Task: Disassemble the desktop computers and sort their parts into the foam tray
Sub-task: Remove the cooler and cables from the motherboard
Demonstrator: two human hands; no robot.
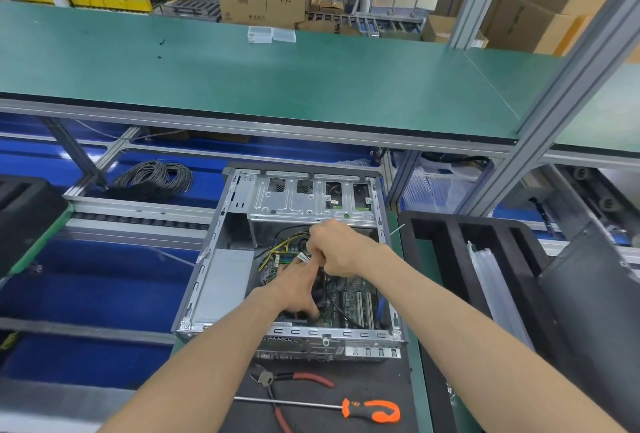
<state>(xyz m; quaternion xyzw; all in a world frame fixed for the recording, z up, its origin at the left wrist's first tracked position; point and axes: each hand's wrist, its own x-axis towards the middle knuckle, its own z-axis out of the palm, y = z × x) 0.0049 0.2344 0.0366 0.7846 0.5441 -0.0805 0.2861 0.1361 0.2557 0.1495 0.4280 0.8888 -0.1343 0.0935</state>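
Screwdriver (363, 409), cutters (277, 380) before open case (221, 280); foam tray (450, 259) right.

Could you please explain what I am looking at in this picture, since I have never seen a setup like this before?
This single picture comes from a camera worn on a person's head, looking down at their bare hands. An open computer case lies on a workbench. The right hand pinches a small cable connector inside it, while the left hand rests flat on the circuit board. In front lie pliers and a screwdriver. The black foam tray for the parts stands to the right.
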